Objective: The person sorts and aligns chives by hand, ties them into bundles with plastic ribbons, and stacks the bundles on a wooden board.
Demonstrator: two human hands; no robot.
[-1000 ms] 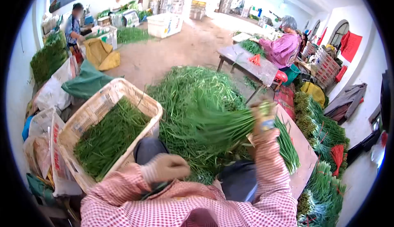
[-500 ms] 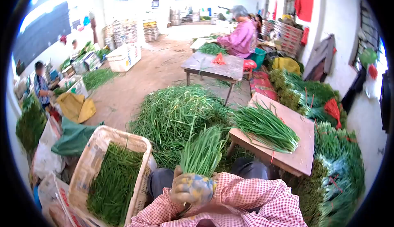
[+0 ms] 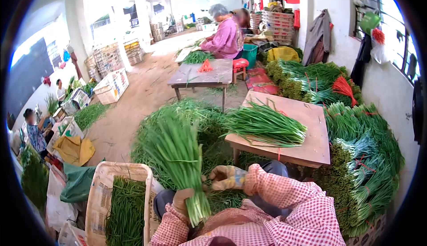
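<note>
My left hand (image 3: 183,200), in a work glove, is closed around the pale lower stems of a bunch of chives (image 3: 171,146). The leaves point up and away from me, blurred toward their tips. Just right of the stems is my gloved right hand (image 3: 227,177), its fingers bent and apart with nothing visible in them. Beyond my knees lies a large heap of loose chives (image 3: 149,128). On the low wooden table (image 3: 307,112) to the right rests another pile of chives (image 3: 269,125).
A plastic crate (image 3: 95,201) holding greens stands at my left. Stacked, tied bundles (image 3: 362,157) line the right wall. Ahead is a second table (image 3: 200,73) with red ties (image 3: 205,66), and a person in pink (image 3: 224,37) sits behind it. Other people sit at far left.
My hands were together at the bunch's base; now the right has come away to the right. The left holds the bunch, which has shifted left. The view has turned right.
</note>
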